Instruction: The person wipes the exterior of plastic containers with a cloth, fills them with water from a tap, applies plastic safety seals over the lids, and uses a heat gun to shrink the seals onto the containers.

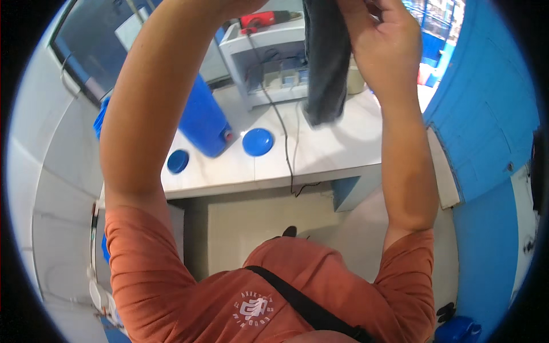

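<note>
1. Nearest the camera, one person in an orange short-sleeved shirt [171, 286] with one black strap [303, 306] across the chest raised both forearms.
2. The right hand [380, 43] was closed, its fingers [366, 23] pinching the top of one dark grey cloth [326, 63], which hung straight down above the tabletop.
3. The left hand was cut off by the top edge, so I cannot tell how its fingers stood.
4. Below lay one white marble-look tabletop [320, 154].
5. On it rested two round blue lids [258, 142], well apart, either side of one tall blue plastic container [203, 123].
6. One thin black cable [283, 131] ran across the tabletop and over its front edge.
7. Farther back stood one white shelf unit [269, 63], with one red power tool [257, 20] on top.
</note>
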The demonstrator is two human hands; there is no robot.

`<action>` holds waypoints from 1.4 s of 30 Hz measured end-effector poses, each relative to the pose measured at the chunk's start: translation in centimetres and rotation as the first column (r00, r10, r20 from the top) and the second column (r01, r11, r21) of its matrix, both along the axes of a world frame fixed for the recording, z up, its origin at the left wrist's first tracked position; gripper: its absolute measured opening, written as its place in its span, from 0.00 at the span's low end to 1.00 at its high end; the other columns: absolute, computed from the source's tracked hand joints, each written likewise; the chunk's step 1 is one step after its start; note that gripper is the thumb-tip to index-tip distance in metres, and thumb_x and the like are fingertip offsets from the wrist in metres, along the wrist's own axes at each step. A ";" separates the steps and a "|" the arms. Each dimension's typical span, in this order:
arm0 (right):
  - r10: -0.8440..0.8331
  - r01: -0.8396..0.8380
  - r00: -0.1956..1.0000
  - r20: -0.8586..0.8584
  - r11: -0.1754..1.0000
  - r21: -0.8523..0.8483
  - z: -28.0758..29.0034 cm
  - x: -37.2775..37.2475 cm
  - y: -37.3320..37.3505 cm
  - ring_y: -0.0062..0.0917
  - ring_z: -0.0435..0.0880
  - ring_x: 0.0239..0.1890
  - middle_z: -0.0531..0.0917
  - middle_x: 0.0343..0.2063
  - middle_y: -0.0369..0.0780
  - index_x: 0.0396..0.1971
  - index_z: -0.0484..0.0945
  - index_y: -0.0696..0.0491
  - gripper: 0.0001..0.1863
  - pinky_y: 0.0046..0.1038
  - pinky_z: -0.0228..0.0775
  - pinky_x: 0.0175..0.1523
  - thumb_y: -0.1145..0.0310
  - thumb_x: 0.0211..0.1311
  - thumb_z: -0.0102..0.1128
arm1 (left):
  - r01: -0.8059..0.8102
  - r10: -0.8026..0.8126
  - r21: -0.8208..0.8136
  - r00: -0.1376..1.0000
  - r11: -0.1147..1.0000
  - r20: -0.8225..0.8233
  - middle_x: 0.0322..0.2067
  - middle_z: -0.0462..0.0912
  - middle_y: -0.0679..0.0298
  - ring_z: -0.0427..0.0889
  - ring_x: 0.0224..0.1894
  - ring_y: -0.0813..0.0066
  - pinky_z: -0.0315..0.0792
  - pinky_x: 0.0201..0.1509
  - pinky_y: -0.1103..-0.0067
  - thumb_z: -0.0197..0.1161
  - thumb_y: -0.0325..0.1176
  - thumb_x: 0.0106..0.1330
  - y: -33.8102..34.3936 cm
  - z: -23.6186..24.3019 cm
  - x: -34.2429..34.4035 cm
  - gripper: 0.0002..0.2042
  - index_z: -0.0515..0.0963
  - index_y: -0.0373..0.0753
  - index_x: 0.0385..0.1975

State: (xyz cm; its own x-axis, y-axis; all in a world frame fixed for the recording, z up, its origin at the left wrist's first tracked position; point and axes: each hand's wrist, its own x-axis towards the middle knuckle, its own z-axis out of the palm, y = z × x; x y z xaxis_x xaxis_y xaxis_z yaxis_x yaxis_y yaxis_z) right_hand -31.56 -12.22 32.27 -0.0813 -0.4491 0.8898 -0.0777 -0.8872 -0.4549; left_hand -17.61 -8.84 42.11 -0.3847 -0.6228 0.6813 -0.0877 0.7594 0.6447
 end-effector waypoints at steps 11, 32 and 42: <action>0.598 -0.721 0.690 0.408 0.520 0.458 -9.8 -2.9 2.4 0.23 0.76 0.58 0.80 0.55 0.37 0.61 0.73 0.59 0.18 0.26 0.63 0.66 0.69 0.77 0.46 | -0.650 0.494 0.183 0.704 0.738 0.511 0.38 0.80 0.71 0.78 0.42 0.85 0.72 0.44 0.83 0.57 0.48 0.76 10.1 -11.4 11.6 0.15 0.75 0.43 0.48; 0.644 -0.587 0.333 0.688 -0.429 0.686 -30.3 23.0 16.0 0.31 0.76 0.64 0.77 0.62 0.43 0.67 0.66 0.56 0.30 0.39 0.70 0.67 0.49 0.78 0.44 | 0.094 0.667 0.956 0.697 0.277 -0.262 0.76 0.51 0.54 0.54 0.76 0.53 0.53 0.76 0.55 0.33 0.90 0.45 30.3 -38.6 34.0 0.64 0.48 0.46 0.78; 0.781 -0.057 0.622 0.051 -0.020 0.998 -43.2 27.4 15.5 0.23 0.83 0.45 0.84 0.47 0.41 0.52 0.76 0.61 0.16 0.29 0.76 0.50 0.64 0.75 0.56 | -0.282 0.308 0.954 0.902 -0.105 0.301 0.52 0.78 0.52 0.80 0.53 0.59 0.75 0.59 0.61 0.61 0.55 0.67 31.7 -47.9 41.1 0.28 0.75 0.34 0.54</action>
State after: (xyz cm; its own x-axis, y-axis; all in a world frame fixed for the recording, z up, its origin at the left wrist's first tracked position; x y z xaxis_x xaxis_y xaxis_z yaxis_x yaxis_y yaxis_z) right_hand -4.17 3.32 -10.97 0.6699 -0.6092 -0.4245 -0.3534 0.2411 -0.9038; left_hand 23.52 22.91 -5.80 0.0504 -0.6972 -0.7151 -0.0832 -0.7165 0.6926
